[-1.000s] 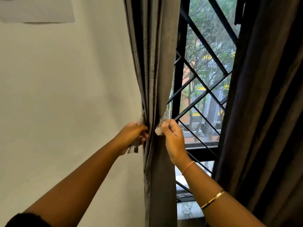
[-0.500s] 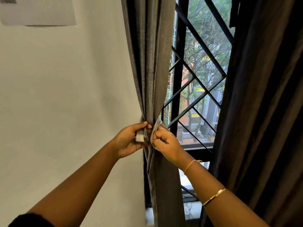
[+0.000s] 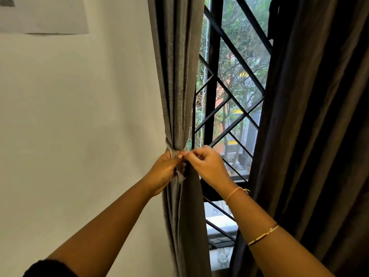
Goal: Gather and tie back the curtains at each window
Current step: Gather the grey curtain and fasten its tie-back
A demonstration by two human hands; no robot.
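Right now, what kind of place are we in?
Probably a room in a home: a gathered grey curtain beside a plain wall, and a black window grille with trees outside.

White wall (image 3: 69, 116), black window grille (image 3: 211, 96) (diamond pattern), trees (image 3: 239, 33) outside

home room, curtains (image 3: 175, 76), barred window (image 3: 229, 96), plain wall (image 3: 79, 116)

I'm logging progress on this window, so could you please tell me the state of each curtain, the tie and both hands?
Grey curtain: gathered into a bunch, cinched at mid-height.
Tie band: wrapped round the grey curtain, knot hidden by fingers.
Dark curtain: hanging loose, untied.
Left hand: grips the tie band's end.
Right hand: pinches the tie band.
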